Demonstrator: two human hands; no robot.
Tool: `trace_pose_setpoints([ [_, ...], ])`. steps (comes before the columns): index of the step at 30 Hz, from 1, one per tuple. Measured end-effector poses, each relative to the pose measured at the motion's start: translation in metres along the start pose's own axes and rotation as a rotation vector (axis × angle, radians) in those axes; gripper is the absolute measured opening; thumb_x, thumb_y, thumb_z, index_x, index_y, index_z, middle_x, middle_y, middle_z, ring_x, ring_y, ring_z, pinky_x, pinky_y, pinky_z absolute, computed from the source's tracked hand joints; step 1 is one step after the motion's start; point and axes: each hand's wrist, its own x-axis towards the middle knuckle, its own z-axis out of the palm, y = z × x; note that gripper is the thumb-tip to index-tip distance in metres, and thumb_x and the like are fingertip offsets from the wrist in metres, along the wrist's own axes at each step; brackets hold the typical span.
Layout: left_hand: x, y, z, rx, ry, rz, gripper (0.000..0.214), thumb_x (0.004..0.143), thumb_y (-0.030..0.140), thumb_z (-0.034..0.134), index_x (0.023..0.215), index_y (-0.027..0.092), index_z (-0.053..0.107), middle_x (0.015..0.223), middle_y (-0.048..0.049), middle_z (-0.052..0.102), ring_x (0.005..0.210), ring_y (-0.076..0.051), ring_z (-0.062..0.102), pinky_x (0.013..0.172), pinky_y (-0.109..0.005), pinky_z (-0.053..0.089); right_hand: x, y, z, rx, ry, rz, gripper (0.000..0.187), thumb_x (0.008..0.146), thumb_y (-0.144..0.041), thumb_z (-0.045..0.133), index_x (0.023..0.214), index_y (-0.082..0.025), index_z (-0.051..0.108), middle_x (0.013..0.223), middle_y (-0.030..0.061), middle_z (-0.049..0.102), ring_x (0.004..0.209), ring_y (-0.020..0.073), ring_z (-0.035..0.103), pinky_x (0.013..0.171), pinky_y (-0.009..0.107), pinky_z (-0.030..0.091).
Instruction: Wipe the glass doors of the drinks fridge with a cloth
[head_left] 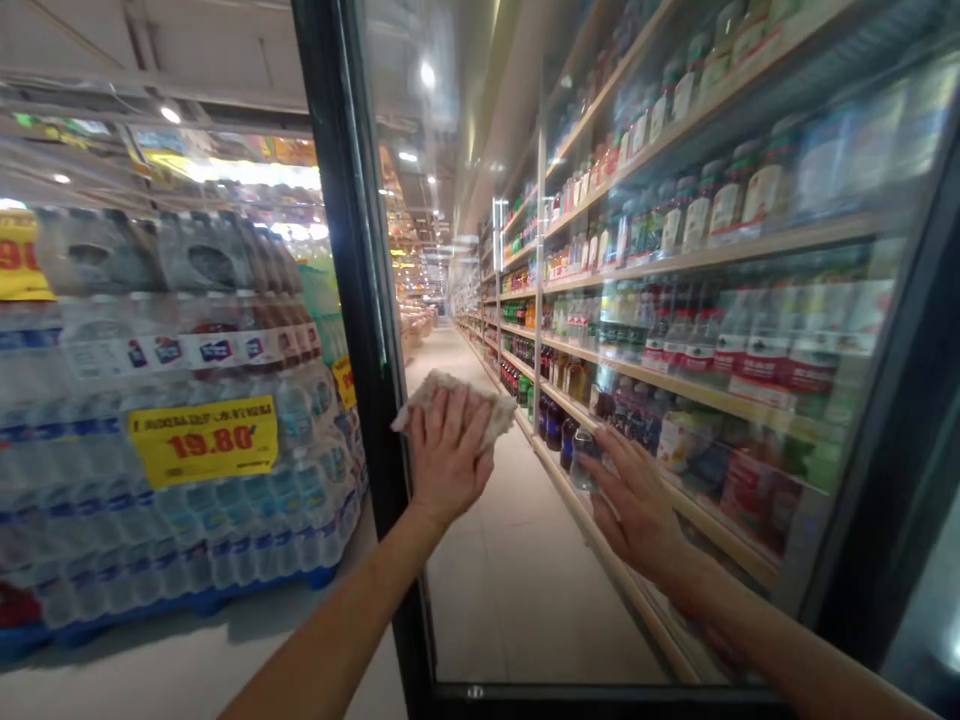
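Note:
My left hand (450, 445) presses a crumpled whitish cloth (497, 408) against the glass door (510, 590), close to the door's black frame on the left. Its fingers lie spread over the cloth. To the right and slightly lower, my right hand (637, 505) is held up at the same glass, fingers apart and nothing in it. Whether its fingertips touch the pane I cannot tell. The black door frame (341, 230) runs up the left side, and another dark frame edge (892, 400) stands at the right.
Left of the door, shrink-wrapped water bottles (247, 510) are stacked on a blue pallet (210, 600), with a yellow price sign (204, 440). Shelves of bottled drinks (705, 315) and a long tiled aisle (480, 500) show in the glass. The right side is blurred.

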Motion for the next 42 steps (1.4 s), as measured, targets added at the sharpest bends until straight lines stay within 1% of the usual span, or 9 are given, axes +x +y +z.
trace_pose_setpoints([
  [5,-0.026,0.003,-0.002,-0.169,-0.184,0.537,0.042,0.081,0.032,0.049,0.124,0.031,0.052,0.141,0.0059,0.041,0.140,-0.016,0.014,0.114,-0.036,0.008,-0.012,-0.006,0.000,0.007,-0.066,-0.056,0.047,0.079,-0.010,0.045,0.126,-0.014,0.046,0.143,0.0135,0.035,0.135,0.0279,0.026,0.106,0.051,0.029],
  [10,0.015,-0.006,-0.009,-0.039,-0.047,0.009,0.051,0.081,0.034,0.051,0.132,0.024,0.044,0.142,-0.0075,0.040,0.139,-0.027,0.016,0.111,-0.050,0.010,-0.020,-0.016,0.003,0.061,-0.096,-0.088,0.051,0.078,-0.008,0.044,0.128,-0.014,0.045,0.141,0.0131,0.038,0.135,0.0278,0.026,0.106,0.052,0.031],
  [12,0.024,-0.004,-0.007,-0.049,-0.031,0.076,0.052,0.082,0.033,0.049,0.133,0.022,0.043,0.144,-0.0081,0.037,0.139,-0.027,0.014,0.111,-0.049,0.010,-0.016,-0.024,0.003,0.086,-0.063,-0.072,0.053,0.078,-0.007,0.043,0.130,-0.014,0.043,0.141,0.0129,0.039,0.136,0.0271,0.026,0.106,0.051,0.031],
  [16,0.005,0.007,0.003,-0.188,-0.138,0.501,0.046,0.083,0.033,0.048,0.128,0.023,0.048,0.139,-0.0003,0.045,0.139,-0.018,0.018,0.113,-0.036,0.010,0.000,-0.049,0.014,0.227,-0.038,-0.170,0.055,0.075,-0.003,0.039,0.129,-0.012,0.043,0.137,0.0130,0.044,0.135,0.0234,0.027,0.105,0.044,0.037],
  [23,-0.009,-0.020,-0.031,-0.105,-0.151,0.270,0.061,0.081,0.038,0.052,0.133,0.008,0.039,0.134,-0.0168,0.047,0.138,-0.025,0.020,0.110,-0.042,0.021,0.051,-0.080,0.068,0.203,0.034,-0.193,0.044,0.082,-0.016,0.044,0.126,-0.015,0.048,0.139,0.0117,0.042,0.136,0.0232,0.023,0.104,0.041,0.036],
  [28,-0.035,-0.020,-0.068,0.033,-0.039,-0.043,0.058,0.079,0.019,0.057,0.133,0.013,0.038,0.139,-0.0175,0.041,0.137,-0.026,0.024,0.110,-0.045,0.023,0.104,-0.078,0.075,0.014,0.085,-0.057,0.042,0.087,-0.024,0.044,0.129,-0.018,0.047,0.142,0.0077,0.040,0.138,0.0249,0.015,0.108,0.045,0.023],
  [30,-0.040,-0.019,-0.069,0.061,-0.023,-0.101,0.061,0.079,0.017,0.056,0.135,0.010,0.034,0.142,-0.0196,0.036,0.137,-0.028,0.023,0.109,-0.046,0.025,0.089,-0.081,0.076,0.005,0.019,-0.051,0.046,0.088,-0.023,0.042,0.133,-0.018,0.042,0.144,0.0080,0.037,0.139,0.0252,0.014,0.108,0.047,0.020],
  [35,-0.037,-0.012,-0.053,-0.013,-0.118,0.025,0.062,0.081,0.016,0.049,0.139,0.011,0.027,0.140,-0.0172,0.039,0.137,-0.026,0.022,0.108,-0.043,0.028,-0.004,-0.080,0.073,0.107,-0.353,-0.474,0.044,0.086,-0.024,0.042,0.130,-0.017,0.046,0.140,-0.0017,0.044,0.133,0.0137,0.026,0.106,0.028,0.025],
  [42,-0.044,0.012,-0.025,-0.020,-0.118,-0.121,0.069,0.083,0.019,0.049,0.144,0.018,0.016,0.149,-0.0151,0.024,0.138,-0.028,0.018,0.108,-0.049,0.027,-0.001,-0.035,0.046,-0.161,0.000,0.119,0.044,0.082,-0.022,0.048,0.126,-0.026,0.051,0.138,0.0065,0.045,0.132,0.0282,0.029,0.107,0.050,0.018],
])
